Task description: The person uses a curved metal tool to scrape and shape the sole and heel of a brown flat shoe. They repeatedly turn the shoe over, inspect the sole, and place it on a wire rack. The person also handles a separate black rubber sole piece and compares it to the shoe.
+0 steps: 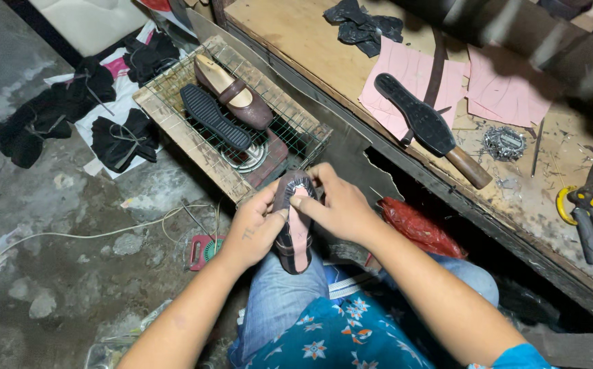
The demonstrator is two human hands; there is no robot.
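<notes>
Two hands work a shoe (294, 222) that rests on the person's knee, sole side up, its pink insole showing inside a dark folded edge. Left hand (254, 229) is closed around the shoe's left side, thumb on the insole edge. Right hand (337, 208) is closed around its upper right, thumb pressed on the insole near the toe.

Bench (296, 34), the largest thing, runs along the right. On it lie pink sheets (508, 89); a black sole (416, 116) lies across them, with a wooden handle (469, 167) showing at its lower end. Near these lie a pile of small nails (503, 142), black scraps (363, 24) at the far edge, and pliers (587, 208) with a yellow tape measure just beside them at the near right.

Wire crate (173, 126) stands on the floor just beyond the hands, wood-framed and mesh-topped. On its mesh lie a brown strapped shoe (238, 92) and, just beside it, a second black sole (213, 116). Inside, under the mesh, a round coiled object shows; its kind cannot be told.

Floor (50, 225), left: black uppers (78, 116) on white paper, a pale cord (105, 232), and a small red-and-green object (204, 251) near the left wrist. A red bag (416, 225) lies under the bench edge, close to the right forearm.
</notes>
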